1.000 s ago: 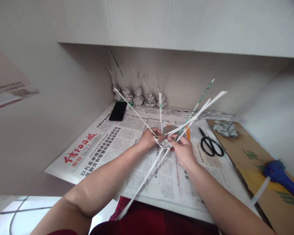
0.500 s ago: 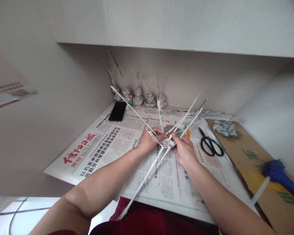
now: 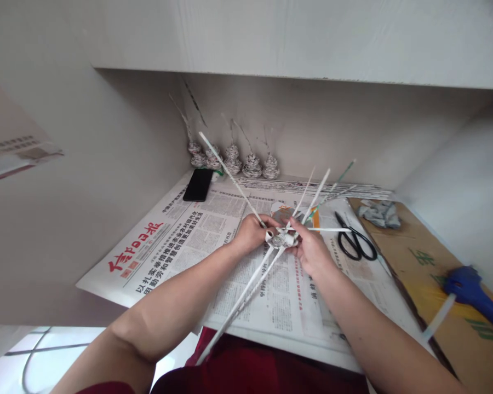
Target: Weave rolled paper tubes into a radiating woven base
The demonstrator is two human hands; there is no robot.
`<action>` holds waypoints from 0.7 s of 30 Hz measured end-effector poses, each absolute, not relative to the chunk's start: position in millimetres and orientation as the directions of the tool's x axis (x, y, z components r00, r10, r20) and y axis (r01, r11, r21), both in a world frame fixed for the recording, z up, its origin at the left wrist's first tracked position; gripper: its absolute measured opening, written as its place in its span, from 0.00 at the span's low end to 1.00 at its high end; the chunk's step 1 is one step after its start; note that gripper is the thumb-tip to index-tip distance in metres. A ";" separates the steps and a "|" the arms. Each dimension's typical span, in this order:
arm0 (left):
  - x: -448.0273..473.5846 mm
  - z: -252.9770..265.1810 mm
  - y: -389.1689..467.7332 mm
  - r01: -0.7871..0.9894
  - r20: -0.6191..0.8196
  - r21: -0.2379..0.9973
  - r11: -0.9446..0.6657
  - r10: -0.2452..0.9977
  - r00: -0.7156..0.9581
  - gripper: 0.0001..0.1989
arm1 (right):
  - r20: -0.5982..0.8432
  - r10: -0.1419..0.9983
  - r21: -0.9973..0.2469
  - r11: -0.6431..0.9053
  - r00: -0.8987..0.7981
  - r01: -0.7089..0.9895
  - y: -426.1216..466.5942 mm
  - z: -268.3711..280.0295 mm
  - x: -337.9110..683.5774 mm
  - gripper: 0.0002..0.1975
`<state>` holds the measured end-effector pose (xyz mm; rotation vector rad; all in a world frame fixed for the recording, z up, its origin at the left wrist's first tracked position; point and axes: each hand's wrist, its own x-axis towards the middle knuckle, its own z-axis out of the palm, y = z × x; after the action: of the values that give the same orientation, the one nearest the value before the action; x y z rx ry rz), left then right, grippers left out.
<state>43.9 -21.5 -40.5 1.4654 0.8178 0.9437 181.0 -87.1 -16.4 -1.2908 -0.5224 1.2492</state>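
Note:
Between my hands is a small round base woven from rolled newspaper [image 3: 280, 240], with several long paper sticks fanning out from it. My left hand [image 3: 252, 231] is closed on its left side, fingers pinching near a stick that slants up and left. On the right edge, my right hand [image 3: 310, 246] grips the base with the thumb on top; a white paper stick [image 3: 328, 230] points out to the right past it. Two sticks [image 3: 240, 303] run from the base down toward my lap. My fingers hide part of the weave.
Newspaper sheets [image 3: 168, 246] cover the table. A black phone [image 3: 198, 185] lies at the back left, before several woven gourd shapes [image 3: 252, 166] and a bundle of paper sticks [image 3: 353, 190]. Black scissors [image 3: 356, 243], a crumpled cloth [image 3: 380, 213], cardboard [image 3: 419, 251] and a blue glue gun [image 3: 474, 295] are at right.
The woven base has turned in my hands, and its sticks have shifted. One stick now points right toward the scissors, and the upright one at the middle is gone from there.

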 end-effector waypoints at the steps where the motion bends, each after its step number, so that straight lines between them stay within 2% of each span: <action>1: 44.1 -41.3 -20.7 -0.022 0.099 0.995 -0.100 0.894 0.437 0.13 | -0.340 0.885 -0.895 -0.200 0.319 -0.400 -86.8 -15.8 181.4 0.14; 5: 45.3 -41.0 -20.1 -0.030 0.071 0.997 -0.065 0.910 0.408 0.15 | -0.316 0.885 -0.908 -0.179 0.341 -0.378 -86.9 -16.0 180.4 0.16; 11: 48.4 -41.4 -22.1 -0.138 0.014 0.990 0.038 0.933 0.359 0.15 | -0.229 0.912 -0.939 -0.114 0.342 -0.324 -89.0 -19.8 176.4 0.20; 17: 49.1 -44.6 -21.9 -0.102 0.014 0.995 0.021 0.945 0.328 0.14 | -0.170 0.918 -0.962 -0.075 0.358 -0.264 -88.2 -25.8 176.3 0.20; 21: 48.1 -45.3 -21.7 -0.057 0.032 0.998 -0.012 0.930 0.367 0.16 | -0.110 0.930 -0.982 -0.047 0.352 -0.184 -87.1 -32.5 178.5 0.22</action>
<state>48.1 -21.7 -45.3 1.3408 0.8798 0.9682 178.5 -87.1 -32.5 -1.2907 -0.7739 1.0667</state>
